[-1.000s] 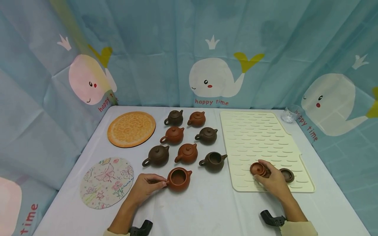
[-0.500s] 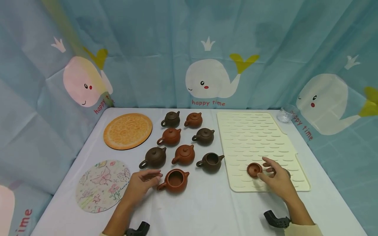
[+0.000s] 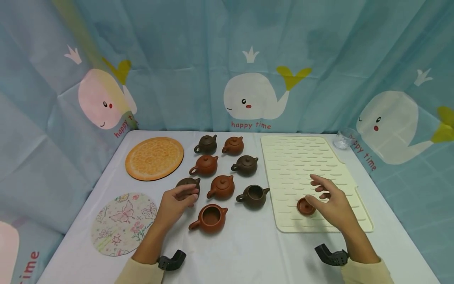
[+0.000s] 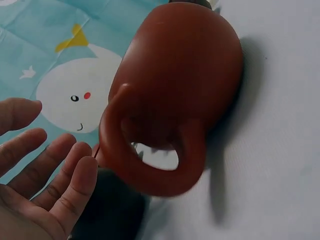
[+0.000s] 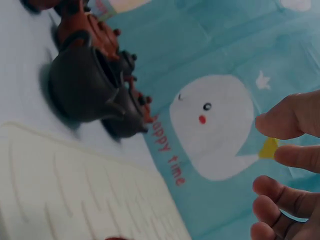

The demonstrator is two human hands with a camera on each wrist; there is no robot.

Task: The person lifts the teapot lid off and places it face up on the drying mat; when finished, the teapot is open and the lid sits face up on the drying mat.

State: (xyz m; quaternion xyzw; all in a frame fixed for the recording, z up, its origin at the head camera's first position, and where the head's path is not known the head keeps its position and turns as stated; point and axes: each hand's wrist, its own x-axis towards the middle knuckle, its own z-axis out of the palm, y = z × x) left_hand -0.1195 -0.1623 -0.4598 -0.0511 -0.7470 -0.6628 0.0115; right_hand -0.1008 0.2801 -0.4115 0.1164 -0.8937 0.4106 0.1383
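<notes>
My left hand [image 3: 175, 203] holds nothing. In the head view it partly covers a dark brown teapot [image 3: 193, 184]. A lidless red-brown teapot [image 3: 211, 219] stands just in front, its handle towards the left. In the left wrist view that red-brown teapot [image 4: 180, 65] looms beside my relaxed fingers [image 4: 82, 177]. A red-brown lid [image 3: 306, 207] lies upside down on the cream mat [image 3: 298, 157]. Over the mat, my right hand [image 3: 331, 201] hovers near the lid with parted, bent fingers and nothing in them. A lidless dark teapot [image 3: 255, 196] stands left of the mat.
Behind stand several lidded teapots, red-brown [image 3: 222, 187] and dark [image 3: 246, 165]. Left are an orange round mat [image 3: 154, 158] and a butterfly-patterned round mat [image 3: 124, 225]. A clear glass [image 3: 344, 139] stands at the back right, before a whale-print curtain [image 3: 198, 79].
The left hand has released the red-brown teapot's handle and moved up towards the dark teapot. The right hand has let go of the red-brown lid on the mat and drawn away.
</notes>
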